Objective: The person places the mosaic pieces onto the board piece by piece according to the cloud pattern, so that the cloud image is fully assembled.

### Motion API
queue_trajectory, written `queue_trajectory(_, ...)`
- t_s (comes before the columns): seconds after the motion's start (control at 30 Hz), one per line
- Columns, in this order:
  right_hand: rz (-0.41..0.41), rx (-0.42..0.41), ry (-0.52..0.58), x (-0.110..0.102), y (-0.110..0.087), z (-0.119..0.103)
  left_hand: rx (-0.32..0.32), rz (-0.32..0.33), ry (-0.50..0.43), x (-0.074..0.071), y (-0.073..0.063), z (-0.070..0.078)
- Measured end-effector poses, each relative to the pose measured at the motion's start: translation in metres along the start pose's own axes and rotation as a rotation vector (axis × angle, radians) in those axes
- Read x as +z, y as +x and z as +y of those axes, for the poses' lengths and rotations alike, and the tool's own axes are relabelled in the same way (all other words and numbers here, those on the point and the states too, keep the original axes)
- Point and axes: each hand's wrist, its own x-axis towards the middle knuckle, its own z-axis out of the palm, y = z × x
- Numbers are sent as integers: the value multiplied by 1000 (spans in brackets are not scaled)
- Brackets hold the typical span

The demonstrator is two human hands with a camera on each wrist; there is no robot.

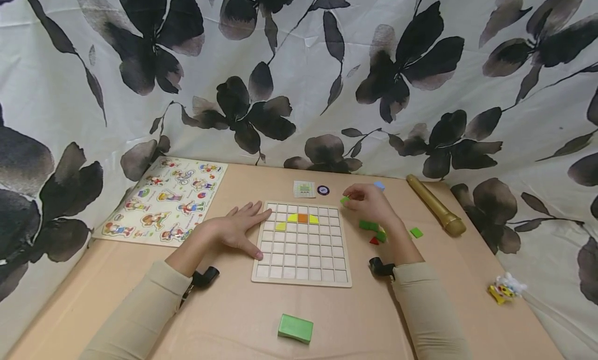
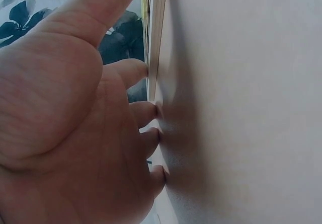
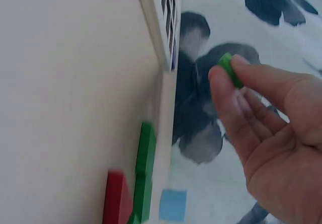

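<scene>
Across the pale tabletop [image 1: 210,308], the broadest thing is the white grid board [image 1: 307,248], which could skid or twist if the left hand [image 1: 235,229] pushes unevenly, since only that one touches it. A jolt like that might shift the yellow pieces [image 1: 280,226] and the orange piece [image 1: 302,218] on its upper rows. The board lies between the two hands. The left one is spread, its thumb and index finger at the board's left edge; the right hand [image 1: 371,201] is off the upper right corner, thumb and finger pinching a small green piece [image 1: 344,199]. The loose green blocks [image 1: 369,225] lie just beside the right wrist and a red piece [image 1: 374,241] near them, so a low sweep of that arm could scatter them. The pinched piece, smallest of all, sits at the very fingertips, above the tabletop and just right of the board, well apart from the left hand; a loose pinch could drop it.
</scene>
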Motion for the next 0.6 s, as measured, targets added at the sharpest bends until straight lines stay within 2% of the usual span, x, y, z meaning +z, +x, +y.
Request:
queue_trajectory(0.1, -36, -38, 38, 7, 2, -12, 6, 1, -5, 0, 0, 1)
queue_trajectory(0.3, -141, -53, 69, 26, 5, -40, 6, -1, -11, 1, 1, -1)
queue_trajectory(0.6, -270, -183, -13, 52, 21, -64, -6, -2, 1, 0, 2, -2)
